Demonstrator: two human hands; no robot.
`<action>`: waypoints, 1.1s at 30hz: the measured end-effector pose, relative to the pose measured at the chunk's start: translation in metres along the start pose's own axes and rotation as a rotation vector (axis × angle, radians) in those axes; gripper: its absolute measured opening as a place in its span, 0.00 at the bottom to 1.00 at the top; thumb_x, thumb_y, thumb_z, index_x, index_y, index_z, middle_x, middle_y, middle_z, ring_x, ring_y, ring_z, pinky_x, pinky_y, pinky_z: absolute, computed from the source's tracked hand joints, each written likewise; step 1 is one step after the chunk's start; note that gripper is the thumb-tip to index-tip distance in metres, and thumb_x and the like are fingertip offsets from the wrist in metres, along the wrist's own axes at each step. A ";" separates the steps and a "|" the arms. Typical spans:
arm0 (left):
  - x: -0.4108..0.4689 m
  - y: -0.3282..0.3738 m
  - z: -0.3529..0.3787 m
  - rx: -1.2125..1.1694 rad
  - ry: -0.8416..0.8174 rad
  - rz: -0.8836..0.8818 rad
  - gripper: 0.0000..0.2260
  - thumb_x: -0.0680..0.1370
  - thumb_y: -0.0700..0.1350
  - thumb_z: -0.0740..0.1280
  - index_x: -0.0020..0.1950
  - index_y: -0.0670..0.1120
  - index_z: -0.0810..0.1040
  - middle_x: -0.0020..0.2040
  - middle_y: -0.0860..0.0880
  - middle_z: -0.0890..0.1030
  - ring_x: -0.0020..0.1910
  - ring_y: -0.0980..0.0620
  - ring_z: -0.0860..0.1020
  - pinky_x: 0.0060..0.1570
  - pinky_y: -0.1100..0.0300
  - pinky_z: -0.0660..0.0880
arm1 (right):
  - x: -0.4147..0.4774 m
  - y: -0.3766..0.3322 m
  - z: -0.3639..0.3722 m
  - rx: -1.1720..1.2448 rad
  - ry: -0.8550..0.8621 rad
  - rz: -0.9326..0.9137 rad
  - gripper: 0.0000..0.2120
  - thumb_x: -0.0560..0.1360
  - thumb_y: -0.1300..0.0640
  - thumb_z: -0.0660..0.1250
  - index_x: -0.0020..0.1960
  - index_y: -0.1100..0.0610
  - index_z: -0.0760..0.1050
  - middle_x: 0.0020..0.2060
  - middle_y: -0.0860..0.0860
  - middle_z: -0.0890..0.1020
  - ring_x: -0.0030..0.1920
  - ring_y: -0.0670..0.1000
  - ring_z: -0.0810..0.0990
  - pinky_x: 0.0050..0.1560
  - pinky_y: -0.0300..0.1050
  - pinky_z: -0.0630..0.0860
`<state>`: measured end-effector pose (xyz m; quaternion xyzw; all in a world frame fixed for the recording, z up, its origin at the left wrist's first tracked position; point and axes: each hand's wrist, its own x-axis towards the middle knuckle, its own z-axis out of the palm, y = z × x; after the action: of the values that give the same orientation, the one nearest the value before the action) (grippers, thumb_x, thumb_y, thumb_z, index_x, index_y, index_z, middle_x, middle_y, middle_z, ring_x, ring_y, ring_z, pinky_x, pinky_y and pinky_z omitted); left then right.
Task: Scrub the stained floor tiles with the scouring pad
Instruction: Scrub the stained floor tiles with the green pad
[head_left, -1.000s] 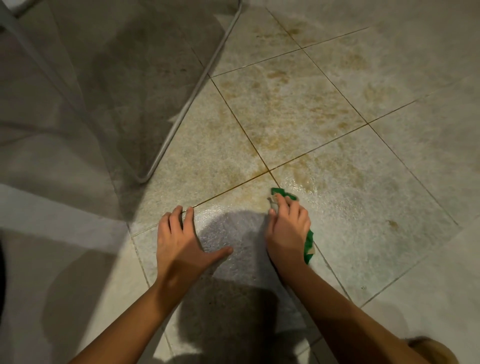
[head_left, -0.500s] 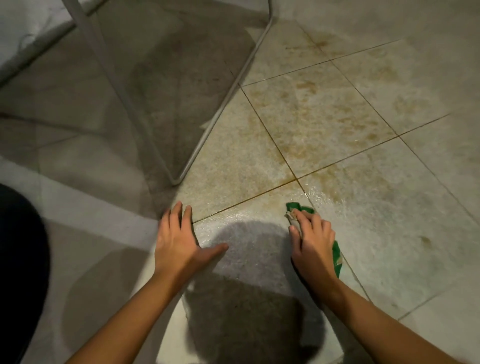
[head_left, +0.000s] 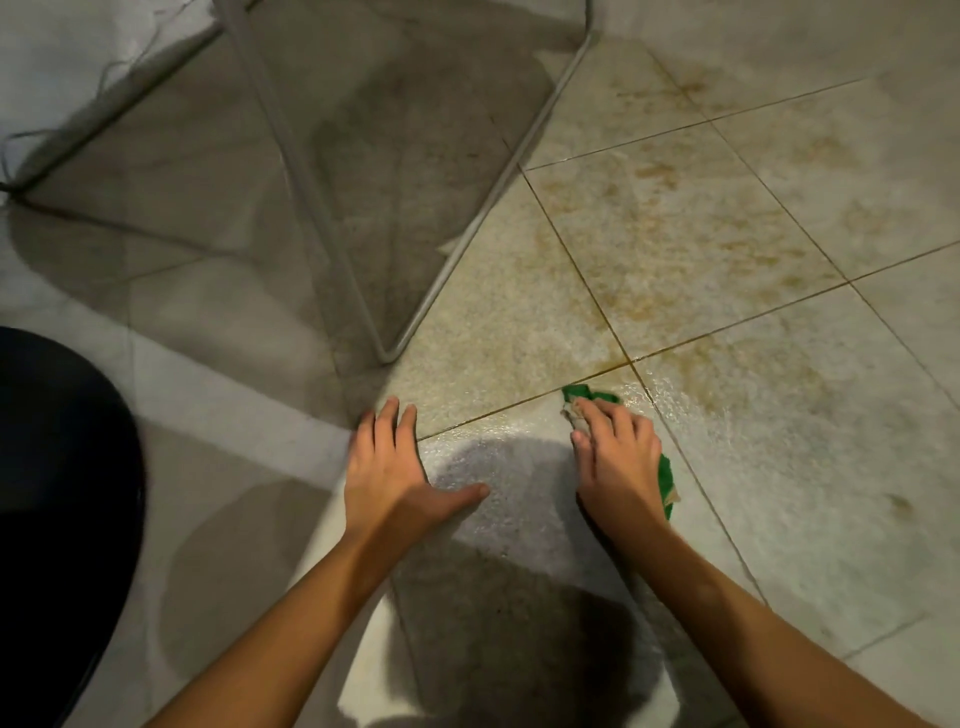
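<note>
Nearest, two bare forearms reach out over a dark shadow (head_left: 498, 623) on the floor. The left hand (head_left: 387, 467) lies flat on a pale tile, fingers straight and close together, thumb spread to the right, holding nothing. Just to its right, the right hand (head_left: 615, 457) presses down on the green scouring pad (head_left: 665, 475), fingers bent over it and thumb at its left edge; it seems to clasp the pad, though most of the pad is hidden under the palm. Green corners show past the fingertips and at the right of the wrist. The pad lies on a wet, glistening patch close to where four floor tiles (head_left: 675, 234) meet, just near of a brown grout line. At the near left edge sits a dark rounded shape (head_left: 57, 493), too dim to identify. Farther off, the tiles carry brown-orange stains. At the far left, a thin metal frame (head_left: 498, 197) stands on the floor, its bent corner touching down just beyond the left hand.
</note>
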<state>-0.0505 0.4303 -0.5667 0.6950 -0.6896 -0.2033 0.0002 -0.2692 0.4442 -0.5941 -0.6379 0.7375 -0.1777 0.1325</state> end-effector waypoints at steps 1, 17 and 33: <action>0.000 -0.001 0.001 0.003 0.005 0.000 0.57 0.56 0.78 0.56 0.76 0.46 0.53 0.77 0.49 0.52 0.75 0.46 0.50 0.74 0.51 0.50 | -0.006 -0.006 0.003 0.023 -0.004 -0.007 0.17 0.80 0.54 0.54 0.66 0.56 0.70 0.59 0.54 0.75 0.58 0.53 0.67 0.59 0.52 0.64; 0.003 -0.024 -0.011 -0.096 -0.051 0.114 0.52 0.59 0.76 0.57 0.76 0.48 0.55 0.75 0.52 0.54 0.73 0.52 0.53 0.72 0.55 0.53 | 0.009 -0.023 0.009 0.028 -0.034 -0.141 0.16 0.78 0.56 0.55 0.64 0.57 0.72 0.58 0.54 0.75 0.59 0.53 0.67 0.58 0.49 0.62; -0.004 -0.037 -0.012 -0.009 -0.027 0.115 0.56 0.56 0.78 0.61 0.76 0.46 0.56 0.76 0.49 0.55 0.74 0.49 0.54 0.72 0.57 0.51 | 0.008 -0.057 0.023 0.054 -0.163 -0.306 0.16 0.80 0.55 0.55 0.65 0.55 0.70 0.60 0.53 0.75 0.62 0.54 0.68 0.64 0.52 0.61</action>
<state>-0.0111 0.4323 -0.5650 0.6515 -0.7274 -0.2155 0.0059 -0.2098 0.4274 -0.5903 -0.7514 0.6135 -0.1632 0.1801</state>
